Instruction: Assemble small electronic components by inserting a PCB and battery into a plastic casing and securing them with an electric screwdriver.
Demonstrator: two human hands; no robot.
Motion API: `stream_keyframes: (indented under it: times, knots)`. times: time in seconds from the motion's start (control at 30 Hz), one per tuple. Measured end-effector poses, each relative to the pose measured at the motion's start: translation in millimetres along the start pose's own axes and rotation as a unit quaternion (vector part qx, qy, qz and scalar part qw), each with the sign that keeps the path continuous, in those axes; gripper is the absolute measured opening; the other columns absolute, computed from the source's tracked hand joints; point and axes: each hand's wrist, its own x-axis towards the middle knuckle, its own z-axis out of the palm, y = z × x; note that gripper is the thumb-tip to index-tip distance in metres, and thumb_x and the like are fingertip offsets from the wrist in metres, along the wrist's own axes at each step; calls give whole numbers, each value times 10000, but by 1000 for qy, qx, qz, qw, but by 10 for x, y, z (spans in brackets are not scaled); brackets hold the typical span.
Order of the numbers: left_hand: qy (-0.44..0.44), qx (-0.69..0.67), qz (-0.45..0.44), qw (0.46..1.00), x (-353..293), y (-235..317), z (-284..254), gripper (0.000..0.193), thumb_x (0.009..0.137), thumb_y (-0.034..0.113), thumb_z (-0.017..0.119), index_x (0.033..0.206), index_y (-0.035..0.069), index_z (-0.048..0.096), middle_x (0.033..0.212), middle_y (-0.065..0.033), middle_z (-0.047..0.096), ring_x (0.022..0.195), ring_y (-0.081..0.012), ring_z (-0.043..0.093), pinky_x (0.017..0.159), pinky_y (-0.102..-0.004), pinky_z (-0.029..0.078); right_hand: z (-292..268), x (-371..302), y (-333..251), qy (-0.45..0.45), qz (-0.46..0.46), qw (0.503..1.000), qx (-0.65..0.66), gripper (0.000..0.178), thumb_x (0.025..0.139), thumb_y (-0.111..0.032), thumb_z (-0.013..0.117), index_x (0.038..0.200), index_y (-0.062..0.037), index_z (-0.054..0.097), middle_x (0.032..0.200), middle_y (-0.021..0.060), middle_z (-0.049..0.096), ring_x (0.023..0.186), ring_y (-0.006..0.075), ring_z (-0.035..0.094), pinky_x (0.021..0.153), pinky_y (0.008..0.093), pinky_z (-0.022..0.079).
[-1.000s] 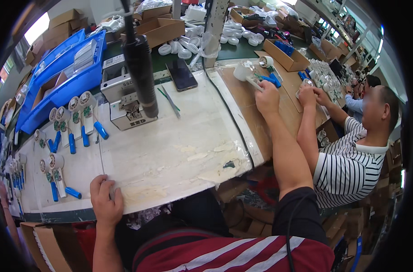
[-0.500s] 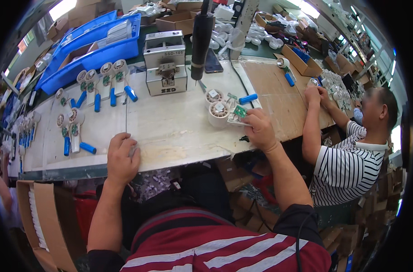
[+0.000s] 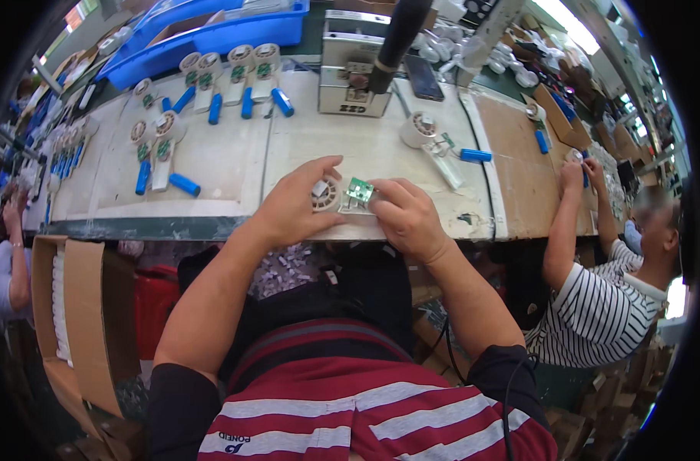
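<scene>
Near the front edge of the bench, both my hands hold one white, partly assembled handheld fan. My left hand (image 3: 292,203) is curled round its round, slotted head (image 3: 325,195). Opposite it, my right hand (image 3: 413,219) grips the handle end, fingertips against a small green circuit board (image 3: 360,190); its fingers hide much of the handle. Beyond my right hand lies a second white fan (image 3: 420,131), its handle pointing toward me, beside a blue cylindrical battery (image 3: 475,155).
A black electric screwdriver (image 3: 396,50) hangs before a metal box (image 3: 353,65). More fans with blue batteries (image 3: 247,102) stand at left, below a blue bin (image 3: 250,32). A phone (image 3: 424,78) lies at the back. A co-worker (image 3: 607,296) sits at right; a cardboard carton (image 3: 96,307) stands lower left.
My right hand has brought one fan left and nearer to me, away from the second fan. My left hand has risen from the bench edge and closed round the fan head. The view has shifted.
</scene>
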Motion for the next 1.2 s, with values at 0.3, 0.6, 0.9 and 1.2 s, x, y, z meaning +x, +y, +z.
stream_keyframes:
  times: [0.3,0.6,0.9,1.2]
  knots:
    - [-37,161,23,986,-56,-156,-376,604,790,112,853,1346,32,630,1201,-164,673,1112,-359,672,1002,-424,542,231,512,-215,-7,167,977,135,461,817,-188,883,1211,-21,714,1198,159,713,1118,384,674,968,459,554]
    - [-50,171,40,983,-33,-100,-419,498,790,107,840,1253,45,665,1164,-159,670,1085,-374,672,944,-454,553,372,478,-202,-12,140,972,190,335,865,-72,806,1192,-40,747,1114,141,707,1055,355,670,926,437,548]
    - [-60,177,25,982,-6,-90,-420,398,812,161,859,1163,56,704,1119,-136,670,1066,-369,670,927,-453,551,393,520,-190,-51,157,965,204,311,857,-76,807,1162,-35,757,1063,141,686,1011,354,658,887,437,539]
    - [-71,186,39,979,23,-81,-417,347,833,183,851,1126,64,710,1075,-129,677,1048,-361,663,915,-445,545,406,573,-222,-87,220,944,229,289,837,-114,845,1102,-30,766,1000,138,663,981,354,646,868,435,527]
